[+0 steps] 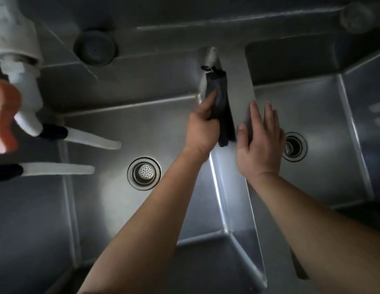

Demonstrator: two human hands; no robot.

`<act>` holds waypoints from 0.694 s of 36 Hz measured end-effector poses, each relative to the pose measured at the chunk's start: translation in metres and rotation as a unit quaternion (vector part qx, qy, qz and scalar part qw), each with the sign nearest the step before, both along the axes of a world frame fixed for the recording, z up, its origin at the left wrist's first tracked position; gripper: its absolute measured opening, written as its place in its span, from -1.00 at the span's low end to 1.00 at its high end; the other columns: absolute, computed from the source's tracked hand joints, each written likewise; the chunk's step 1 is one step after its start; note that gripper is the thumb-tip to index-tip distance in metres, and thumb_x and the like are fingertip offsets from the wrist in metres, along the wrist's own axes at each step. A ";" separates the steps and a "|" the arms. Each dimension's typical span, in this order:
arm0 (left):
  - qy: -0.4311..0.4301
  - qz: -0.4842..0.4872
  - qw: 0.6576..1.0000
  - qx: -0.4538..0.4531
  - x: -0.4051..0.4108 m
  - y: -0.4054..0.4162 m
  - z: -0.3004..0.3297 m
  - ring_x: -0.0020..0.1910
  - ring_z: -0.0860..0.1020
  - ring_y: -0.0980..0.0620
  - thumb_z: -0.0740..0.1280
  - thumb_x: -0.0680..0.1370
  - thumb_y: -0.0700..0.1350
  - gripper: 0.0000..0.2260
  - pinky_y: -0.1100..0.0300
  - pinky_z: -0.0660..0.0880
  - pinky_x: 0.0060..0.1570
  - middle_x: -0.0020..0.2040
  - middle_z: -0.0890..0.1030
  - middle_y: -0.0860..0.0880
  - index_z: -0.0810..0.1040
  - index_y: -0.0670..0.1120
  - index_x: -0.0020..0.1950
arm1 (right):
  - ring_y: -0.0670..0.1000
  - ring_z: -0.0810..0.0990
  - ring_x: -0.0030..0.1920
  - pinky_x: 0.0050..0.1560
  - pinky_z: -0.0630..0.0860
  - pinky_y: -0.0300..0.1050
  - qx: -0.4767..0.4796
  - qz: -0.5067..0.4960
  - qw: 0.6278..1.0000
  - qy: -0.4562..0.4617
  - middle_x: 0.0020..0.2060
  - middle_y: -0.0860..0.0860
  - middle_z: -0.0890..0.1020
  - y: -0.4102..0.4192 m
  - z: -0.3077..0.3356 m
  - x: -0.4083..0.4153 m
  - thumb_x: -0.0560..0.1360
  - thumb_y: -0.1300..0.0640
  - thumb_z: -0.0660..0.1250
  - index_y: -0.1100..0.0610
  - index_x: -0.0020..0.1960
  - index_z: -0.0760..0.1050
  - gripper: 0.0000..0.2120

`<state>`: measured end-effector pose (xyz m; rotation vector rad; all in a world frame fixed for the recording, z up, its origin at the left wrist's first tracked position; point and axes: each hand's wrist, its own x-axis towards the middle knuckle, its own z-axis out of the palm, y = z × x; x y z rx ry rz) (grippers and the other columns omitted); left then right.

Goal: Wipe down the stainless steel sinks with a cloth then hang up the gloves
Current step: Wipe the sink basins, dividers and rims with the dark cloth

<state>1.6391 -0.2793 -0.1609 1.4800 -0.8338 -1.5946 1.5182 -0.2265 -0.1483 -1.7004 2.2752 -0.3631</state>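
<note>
A: Where's the glove (219,102) rn?

B: Draped over the divider (241,85) between the two basins, dark and limp, hanging down the left basin (112,128) side. Could be a pair laid together, I can't tell from the head cam.

A: And the hands?

B: My left hand (202,130) has its fingers (210,97) curled round the glove about mid-length, thumb side hidden. Right hand (259,143) is flat, fingers straight and spread, palm pressing on the divider top just beside the glove, holding nothing.

A: How's it going to handle?

B: I'd say light and floppy, prob rubber or coated fabric, so it folds wherever I take it. Likely damp, so a bit slick on steel, and the divider top is narrow and smooth. Could slide off into either basin if the weight isn't balanced both sides.

A: Best grip?

B: Near the cuff, I reckon, not the finger end; that keeps it from bunching. Pinch firmly, no need to be gentle, it's not fragile.

A: Anything else about?

B: Drain strainer (144,172) in the left basin, another (294,147) in the right basin (325,115). Blurred white spray bottle (19,60) at far left.
</note>
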 end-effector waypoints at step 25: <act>-0.039 0.013 0.986 0.161 0.052 0.098 -0.086 0.08 0.56 -0.09 0.09 0.48 -0.51 -0.39 -0.08 0.55 0.11 0.06 0.58 -0.05 0.47 0.12 0.29 | 0.00 0.06 0.59 0.47 0.09 0.29 0.035 0.137 0.982 0.121 0.58 -0.02 0.16 0.142 0.004 -0.006 0.54 -0.11 0.06 -0.04 0.60 0.02 -0.35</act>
